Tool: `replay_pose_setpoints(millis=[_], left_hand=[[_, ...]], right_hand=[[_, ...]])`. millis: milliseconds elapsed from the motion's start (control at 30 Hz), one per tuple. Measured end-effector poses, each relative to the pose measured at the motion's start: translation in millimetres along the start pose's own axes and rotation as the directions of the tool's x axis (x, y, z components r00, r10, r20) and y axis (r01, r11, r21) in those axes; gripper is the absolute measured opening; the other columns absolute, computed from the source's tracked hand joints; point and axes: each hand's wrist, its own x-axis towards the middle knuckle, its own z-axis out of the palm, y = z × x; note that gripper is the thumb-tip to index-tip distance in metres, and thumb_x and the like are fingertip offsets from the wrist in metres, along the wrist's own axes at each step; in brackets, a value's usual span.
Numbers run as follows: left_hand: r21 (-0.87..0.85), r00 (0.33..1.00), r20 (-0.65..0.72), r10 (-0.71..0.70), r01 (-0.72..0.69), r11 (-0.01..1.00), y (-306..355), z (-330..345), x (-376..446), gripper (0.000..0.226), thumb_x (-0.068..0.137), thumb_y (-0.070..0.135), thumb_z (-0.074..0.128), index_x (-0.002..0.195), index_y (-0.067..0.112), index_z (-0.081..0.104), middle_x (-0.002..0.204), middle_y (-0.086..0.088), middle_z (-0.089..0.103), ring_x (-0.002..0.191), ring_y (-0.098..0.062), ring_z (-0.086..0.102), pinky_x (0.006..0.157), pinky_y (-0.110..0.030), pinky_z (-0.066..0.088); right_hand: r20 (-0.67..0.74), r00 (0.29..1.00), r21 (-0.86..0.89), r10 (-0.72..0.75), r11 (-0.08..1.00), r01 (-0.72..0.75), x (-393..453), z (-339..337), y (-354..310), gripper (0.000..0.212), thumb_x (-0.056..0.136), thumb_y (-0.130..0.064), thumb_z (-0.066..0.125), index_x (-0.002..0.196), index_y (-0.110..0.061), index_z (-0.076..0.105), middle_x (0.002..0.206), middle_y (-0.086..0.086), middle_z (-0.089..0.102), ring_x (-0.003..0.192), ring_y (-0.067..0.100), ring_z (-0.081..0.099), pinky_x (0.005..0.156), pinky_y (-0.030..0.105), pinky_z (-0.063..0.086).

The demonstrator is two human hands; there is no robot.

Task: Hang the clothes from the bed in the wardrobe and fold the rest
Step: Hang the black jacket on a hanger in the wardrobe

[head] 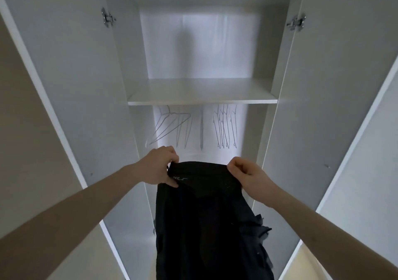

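I stand in front of an open white wardrobe [202, 98]. A black garment [206, 219] with small pale lettering near its top edge hangs down from both my hands. My left hand [160, 166] pinches its upper left corner and my right hand [247, 176] pinches its upper right corner, so the top edge is stretched between them. Several thin wire hangers [225, 126] hang bare under the shelf, behind and above the garment. One hanger [170, 126] at the left hangs tilted. The rail itself is hidden by the shelf.
A white shelf [202, 102] crosses the wardrobe above the hangers, with a compartment over it. Both doors stand open: the left door [64, 85] and the right door [323, 107], each with a metal hinge [107, 17] near the top.
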Motion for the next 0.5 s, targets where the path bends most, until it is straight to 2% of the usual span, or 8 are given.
replay_pose_setpoints(millis=[67, 133, 200, 267, 300, 400, 433, 500], left_hand=[[-0.09, 0.999, 0.05, -0.007, 0.011, 0.996, -6.5, 4.3, 9.8, 0.055, 0.057, 0.063, 0.092, 0.094, 0.037, 0.062, 0.105, 0.014, 0.05, 0.094, -0.004, 0.05, 0.077, -0.022, 0.041], [-0.207, 0.996, 0.075, -0.043, 0.058, 0.977, -8.5, 4.8, 14.9, 0.053, 0.065, 0.057, 0.091, 0.107, 0.038, 0.064, 0.109, 0.011, 0.051, 0.092, -0.007, 0.055, 0.075, -0.019, 0.043], [-0.268, 0.995, 0.013, -0.094, 0.094, 0.959, -4.6, 5.8, 14.7, 0.047, 0.076, 0.05, 0.086, 0.113, 0.039, 0.059, 0.109, 0.01, 0.054, 0.085, -0.01, 0.061, 0.074, -0.022, 0.049], [-0.389, 0.993, -0.018, -0.118, 0.102, 0.916, 9.2, 9.5, 7.2, 0.039, 0.076, 0.052, 0.083, 0.103, 0.042, 0.057, 0.103, 0.015, 0.06, 0.079, -0.009, 0.065, 0.069, -0.022, 0.053], [-0.469, 0.995, 0.023, -0.1, 0.099, 0.878, 19.5, 13.6, 1.9, 0.038, 0.071, 0.057, 0.082, 0.097, 0.043, 0.058, 0.1, 0.017, 0.063, 0.078, -0.007, 0.066, 0.067, -0.02, 0.053], [-0.588, 0.98, 0.201, -0.005, 0.125, 0.799, 58.4, 31.8, -12.8, 0.058, 0.057, 0.078, 0.081, 0.101, 0.049, 0.057, 0.102, 0.024, 0.065, 0.083, 0.001, 0.067, 0.071, -0.018, 0.052], [-0.588, 0.979, 0.205, -0.011, 0.132, 0.798, 69.3, 39.8, -12.5, 0.068, 0.053, 0.083, 0.08, 0.105, 0.05, 0.053, 0.103, 0.025, 0.064, 0.085, 0.002, 0.066, 0.072, -0.019, 0.052], [-0.542, 0.989, 0.105, -0.106, 0.146, 0.828, 80.8, 56.1, -0.9, 0.074, 0.052, 0.085, 0.076, 0.107, 0.044, 0.049, 0.099, 0.023, 0.064, 0.085, 0.002, 0.064, 0.07, -0.022, 0.05]], right_hand=[[-0.016, 1.0, 0.035, 0.006, 0.999, -0.006, 1.3, 5.6, -1.8, 0.03, 0.108, -0.025, 0.051, 0.081, -0.019, 0.064, 0.067, -0.006, 0.058, 0.062, 0.007, 0.054, 0.061, 0.016, 0.046], [-0.049, 0.999, 0.038, 0.008, 0.999, -0.006, 3.2, 10.7, 1.0, 0.028, 0.107, -0.027, 0.053, 0.082, -0.022, 0.066, 0.069, -0.005, 0.063, 0.065, 0.007, 0.06, 0.062, 0.017, 0.049], [-0.114, 0.993, 0.075, 0.039, 0.997, -0.031, 6.7, 16.9, 8.1, 0.025, 0.106, -0.025, 0.056, 0.085, -0.016, 0.068, 0.072, -0.002, 0.067, 0.067, 0.009, 0.066, 0.061, 0.018, 0.053], [-0.203, 0.974, 0.185, 0.104, 0.981, -0.066, 13.2, 23.0, 14.7, 0.023, 0.105, -0.019, 0.057, 0.089, -0.007, 0.068, 0.074, 0.002, 0.071, 0.07, 0.016, 0.072, 0.06, 0.025, 0.059], [-0.25, 0.958, 0.241, 0.14, 0.967, -0.079, 17.6, 25.7, 17.0, 0.021, 0.104, -0.017, 0.058, 0.09, -0.004, 0.067, 0.076, 0.005, 0.073, 0.073, 0.02, 0.074, 0.061, 0.029, 0.061], [-0.344, 0.918, 0.335, 0.199, 0.939, -0.078, 32.1, 36.2, 18.1, 0.02, 0.104, -0.015, 0.059, 0.092, -0.001, 0.066, 0.085, 0.013, 0.075, 0.08, 0.026, 0.077, 0.066, 0.037, 0.064], [-0.353, 0.913, 0.354, 0.206, 0.932, -0.074, 37.3, 41.1, 16.7, 0.02, 0.103, -0.015, 0.059, 0.091, -0.001, 0.065, 0.087, 0.015, 0.075, 0.081, 0.026, 0.077, 0.065, 0.036, 0.064], [-0.352, 0.907, 0.39, 0.23, 0.917, -0.081, 48.8, 52.1, 13.6, 0.02, 0.103, -0.016, 0.06, 0.09, -0.001, 0.064, 0.091, 0.016, 0.074, 0.081, 0.026, 0.077, 0.067, 0.035, 0.064]])
